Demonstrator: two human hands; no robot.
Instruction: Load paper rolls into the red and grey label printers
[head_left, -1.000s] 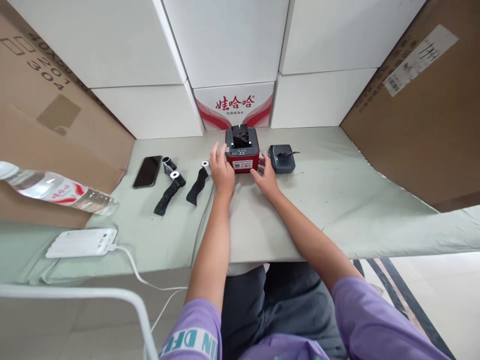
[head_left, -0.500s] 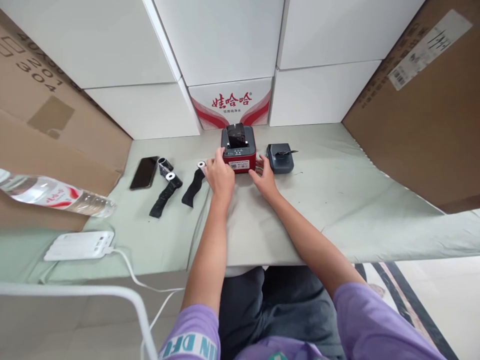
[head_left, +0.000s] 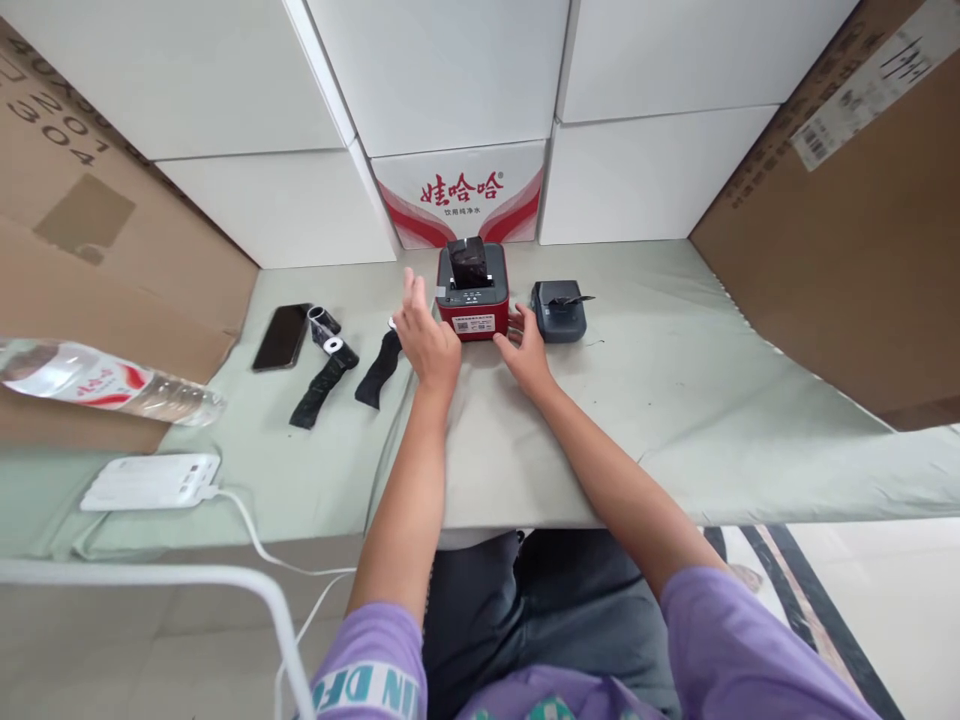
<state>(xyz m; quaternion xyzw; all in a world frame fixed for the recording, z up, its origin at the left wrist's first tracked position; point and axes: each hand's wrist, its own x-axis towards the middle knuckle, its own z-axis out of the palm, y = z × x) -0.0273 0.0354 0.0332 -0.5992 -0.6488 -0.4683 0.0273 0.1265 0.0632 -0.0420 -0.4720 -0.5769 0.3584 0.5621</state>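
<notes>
Two bare hands at frame centre: left hand (head_left: 424, 338) open-fingered beside small red-and-grey boxy label printer (head_left: 472, 303), right hand (head_left: 524, 349) loosely spread, touching its front corner. Best steadied from both sides, clear of black roll (head_left: 467, 262) on top.

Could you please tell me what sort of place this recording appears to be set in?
Probably a makeshift workstation in a storeroom or warehouse: stacked white cartons and brown cardboard boxes wall in a cloth-covered table, where both hands flank a small red label printer.
</notes>
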